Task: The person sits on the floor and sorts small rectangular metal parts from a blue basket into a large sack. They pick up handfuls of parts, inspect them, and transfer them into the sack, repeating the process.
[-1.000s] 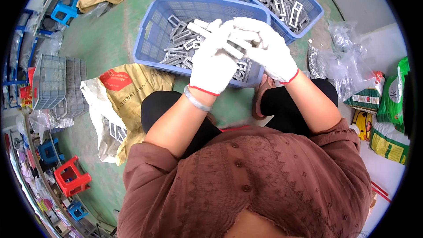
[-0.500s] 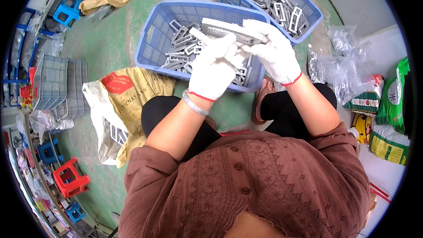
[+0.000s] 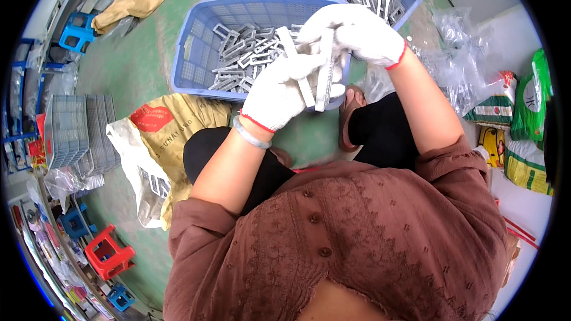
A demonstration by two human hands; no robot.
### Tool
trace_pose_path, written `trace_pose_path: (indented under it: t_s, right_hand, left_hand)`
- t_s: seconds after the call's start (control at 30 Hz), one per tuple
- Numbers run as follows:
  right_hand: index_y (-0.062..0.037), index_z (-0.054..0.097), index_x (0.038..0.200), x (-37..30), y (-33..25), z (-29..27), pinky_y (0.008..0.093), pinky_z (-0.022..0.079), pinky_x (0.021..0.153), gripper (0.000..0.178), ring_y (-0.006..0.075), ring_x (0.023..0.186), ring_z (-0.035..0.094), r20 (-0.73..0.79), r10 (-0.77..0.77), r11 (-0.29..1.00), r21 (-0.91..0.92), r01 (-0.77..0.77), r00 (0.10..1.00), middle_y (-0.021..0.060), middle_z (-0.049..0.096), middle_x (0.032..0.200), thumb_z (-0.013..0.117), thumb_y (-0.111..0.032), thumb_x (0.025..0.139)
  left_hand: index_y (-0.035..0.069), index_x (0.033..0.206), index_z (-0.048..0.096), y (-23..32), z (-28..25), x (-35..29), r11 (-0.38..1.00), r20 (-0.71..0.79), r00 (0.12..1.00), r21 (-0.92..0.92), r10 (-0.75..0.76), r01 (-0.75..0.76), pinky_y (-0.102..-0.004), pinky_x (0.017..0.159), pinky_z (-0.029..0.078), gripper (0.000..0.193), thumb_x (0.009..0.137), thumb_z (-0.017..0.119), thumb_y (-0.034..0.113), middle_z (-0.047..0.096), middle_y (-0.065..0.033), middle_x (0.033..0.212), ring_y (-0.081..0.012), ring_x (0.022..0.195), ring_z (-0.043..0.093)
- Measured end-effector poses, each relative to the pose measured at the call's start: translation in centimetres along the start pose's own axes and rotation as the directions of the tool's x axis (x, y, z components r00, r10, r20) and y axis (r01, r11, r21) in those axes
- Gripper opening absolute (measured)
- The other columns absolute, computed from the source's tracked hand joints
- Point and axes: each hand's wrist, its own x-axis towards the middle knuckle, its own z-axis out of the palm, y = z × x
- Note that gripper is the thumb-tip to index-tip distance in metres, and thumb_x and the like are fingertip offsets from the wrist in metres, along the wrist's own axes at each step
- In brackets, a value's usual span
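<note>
White knitted gloves with red cuffs cover both hands. My left hand is closed around a flat, pale grey strip that sticks out above and below the fingers. Just beside it, my right hand grips a grey metal piece, turned edge-on with its narrow side up; its full shape is hidden. The two pieces stand nearly parallel, a small gap between them. Both hands are over the near right part of a blue plastic basket holding many rectangular grey metal frames.
Behind is a second blue basket of similar frames. A yellow-and-white sack with metal pieces inside lies left of my legs. Grey crates, a red stool and shelves line the left; clear plastic bags and packed sacks lie right.
The metal piece in my right hand has swung from crosswise to pointing toward me. The strip in my left hand is now more upright. My view has shifted slightly.
</note>
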Motion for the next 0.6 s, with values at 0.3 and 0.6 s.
trace_pose_path:
  t_s: [0.3,0.6]
  right_hand:
    - [-0.0006,0.058,0.13,1.5,2.0,1.3,0.0296,0.052,0.089,0.05,0.0155,0.107,0.063,-0.087,0.015,1.0,-0.019,-0.016,0.996,0.01,0.065,0.122,0.065,-0.031,0.091]
    - [-0.0044,0.054,0.137,2.0,0.8,2.5,0.03,0.05,0.097,0.046,0.0169,0.107,0.062,-0.384,-0.115,0.877,-0.472,-0.088,0.916,0.0076,0.063,0.122,0.064,-0.013,0.092]
  left_hand:
    - [0.002,0.136,0.047,-1.1,-1.4,-0.4,0.994,-0.188,0.981,0.108,0.039,-0.018,-0.0388,0.097,0.054,0.041,0.096,0.056,0.003,0.058,-0.0127,0.126,-0.0262,0.112,0.063]
    - [0.005,0.13,0.054,-1.2,-3.5,-0.7,0.995,-0.259,0.961,0.034,0.097,-0.092,-0.0485,0.103,0.052,0.033,0.099,0.057,0.015,0.063,-0.0128,0.122,-0.0286,0.117,0.063]
